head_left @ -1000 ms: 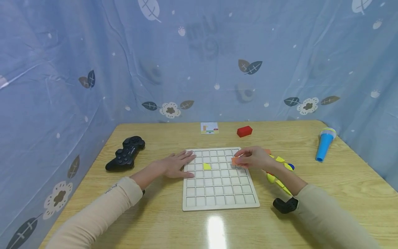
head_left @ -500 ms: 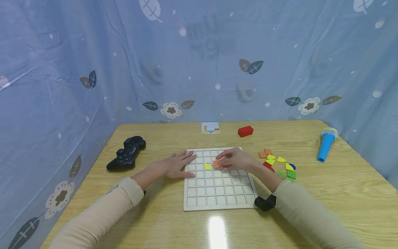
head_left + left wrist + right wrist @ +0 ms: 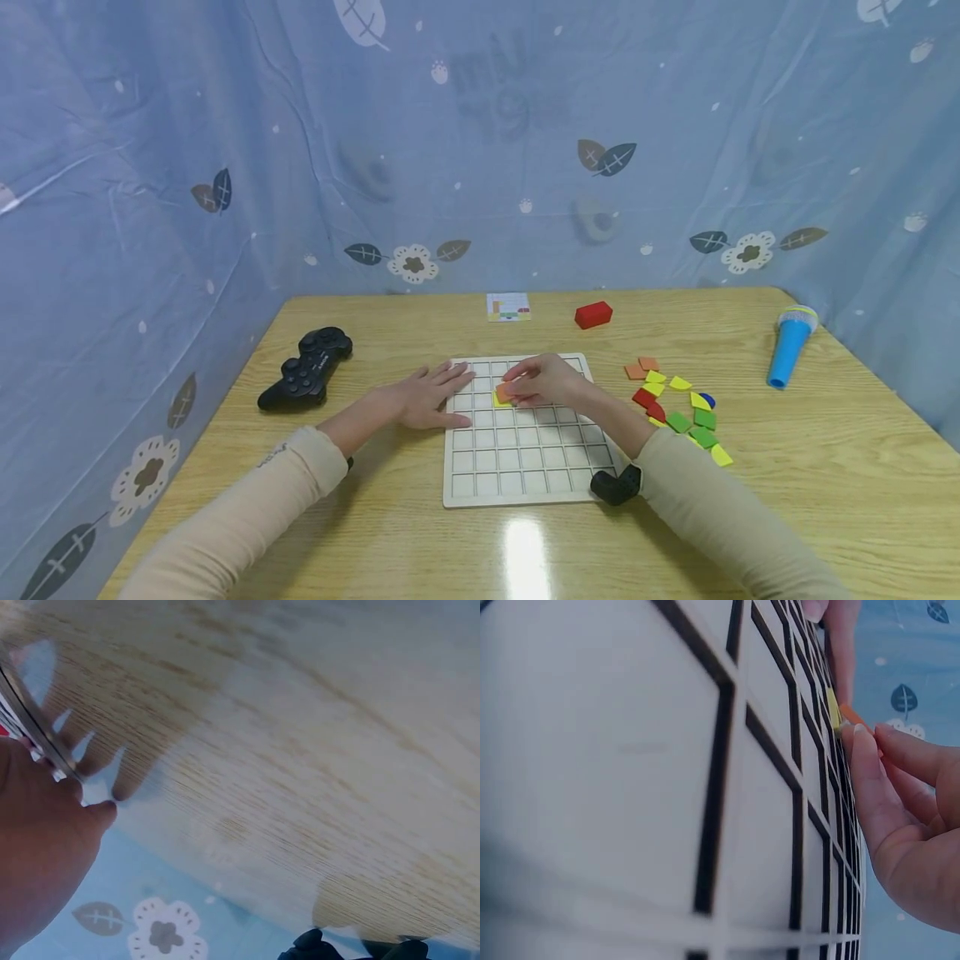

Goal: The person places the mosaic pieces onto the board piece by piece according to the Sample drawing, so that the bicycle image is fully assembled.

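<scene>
A pale wooden grid board (image 3: 512,485) lies on the table. My left hand (image 3: 427,400) rests on its left edge, fingers spread and straight. In the left wrist view the left hand (image 3: 52,825) lies over the board's edge. My right hand (image 3: 551,382) pinches a small orange square tile (image 3: 504,392) between thumb and fingers, over the upper left part of the grid. A yellow tile (image 3: 497,403) with one rounded side sits in a cell just under the orange one, partly hidden by it. The right wrist view has the orange tile (image 3: 853,716) tilted, close to the yellow tile (image 3: 833,709).
Several loose tiles, among them a green tile (image 3: 678,422) and a red tile (image 3: 643,397), lie right of the board. Behind it are a pattern card (image 3: 508,307) and a red block (image 3: 593,315). A game controller (image 3: 306,367) sits left, a toy microphone (image 3: 789,346) right.
My right hand has carried the orange tile leftward across the board, from the right side to over the yellow tile. The left hand has stayed in place.
</scene>
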Action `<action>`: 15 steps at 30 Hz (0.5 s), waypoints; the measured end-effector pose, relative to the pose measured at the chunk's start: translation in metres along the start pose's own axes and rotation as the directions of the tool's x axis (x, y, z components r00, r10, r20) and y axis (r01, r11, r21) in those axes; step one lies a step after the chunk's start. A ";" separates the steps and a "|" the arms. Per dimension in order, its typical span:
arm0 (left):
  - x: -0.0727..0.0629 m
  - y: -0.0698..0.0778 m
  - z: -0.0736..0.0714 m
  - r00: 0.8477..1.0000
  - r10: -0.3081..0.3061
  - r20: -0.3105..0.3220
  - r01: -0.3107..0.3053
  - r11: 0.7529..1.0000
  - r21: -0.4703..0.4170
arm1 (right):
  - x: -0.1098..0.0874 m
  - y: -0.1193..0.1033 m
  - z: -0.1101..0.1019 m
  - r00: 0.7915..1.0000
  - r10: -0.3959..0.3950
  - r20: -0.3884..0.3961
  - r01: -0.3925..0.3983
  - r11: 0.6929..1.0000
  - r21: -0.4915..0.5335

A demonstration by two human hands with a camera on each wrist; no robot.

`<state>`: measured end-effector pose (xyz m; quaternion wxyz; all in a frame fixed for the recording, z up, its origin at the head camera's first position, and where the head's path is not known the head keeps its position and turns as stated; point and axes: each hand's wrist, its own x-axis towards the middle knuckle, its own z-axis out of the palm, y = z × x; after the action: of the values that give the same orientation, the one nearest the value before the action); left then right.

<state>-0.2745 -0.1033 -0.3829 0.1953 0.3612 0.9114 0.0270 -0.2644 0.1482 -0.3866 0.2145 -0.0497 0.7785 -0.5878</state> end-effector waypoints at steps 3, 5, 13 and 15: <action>0.000 0.000 0.000 1.000 -0.001 0.004 0.001 1.000 -0.008 | 0.003 0.000 0.003 1.000 0.015 -0.015 -0.015 1.000 0.013; 0.000 0.000 0.000 1.000 0.000 0.003 0.000 1.000 -0.013 | 0.005 -0.001 0.005 1.000 0.016 -0.018 -0.016 1.000 0.012; -0.001 0.002 0.001 1.000 0.001 0.002 -0.001 1.000 -0.022 | 0.004 -0.003 0.010 0.999 -0.005 -0.045 0.001 0.997 -0.080; -0.001 0.002 0.000 1.000 0.001 0.004 -0.001 1.000 -0.021 | 0.004 -0.004 0.012 0.999 -0.012 -0.043 0.008 0.996 -0.088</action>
<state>-0.2720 -0.1025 -0.3820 0.2007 0.3597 0.9105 0.0362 -0.2637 0.1353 -0.3868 0.1922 -0.0503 0.8079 -0.5548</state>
